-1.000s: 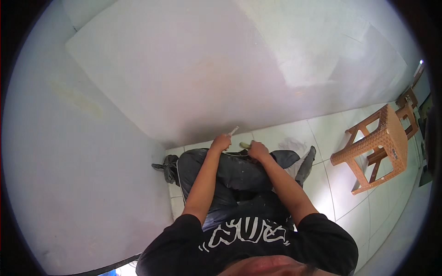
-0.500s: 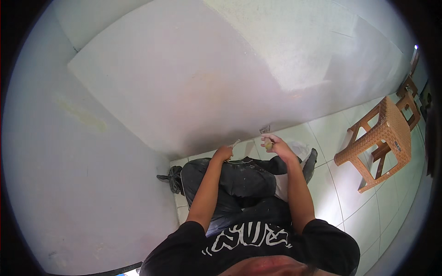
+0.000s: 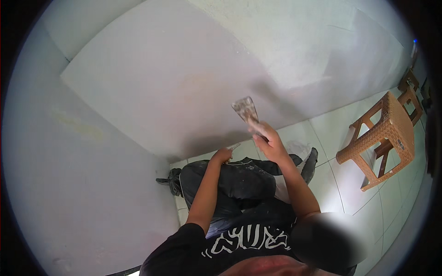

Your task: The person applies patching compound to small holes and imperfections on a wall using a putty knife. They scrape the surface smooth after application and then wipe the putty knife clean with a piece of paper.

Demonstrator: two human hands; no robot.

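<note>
My right hand (image 3: 270,142) is raised in front of the wall and closed round the handle of a putty knife (image 3: 245,107). Its flared blade is smeared with pale material and points up and left, apart from the wall. Lower down, by my knee, my left hand (image 3: 223,156) is closed on a thin, pale-tipped tool (image 3: 235,146); its kind does not show clearly. The wall (image 3: 161,83) ahead is pale grey-lilac, with a whiter, greenish patch at upper right.
A brown woven-pattern plastic stool (image 3: 389,131) stands on the white tiled floor (image 3: 324,184) to the right. Another wall (image 3: 83,184) meets the first at a corner on the left. Clear plastic (image 3: 299,149) lies near my foot.
My right hand has lifted and come slightly left with the putty knife, whose blade was low near the wall's base. My left hand has barely moved.
</note>
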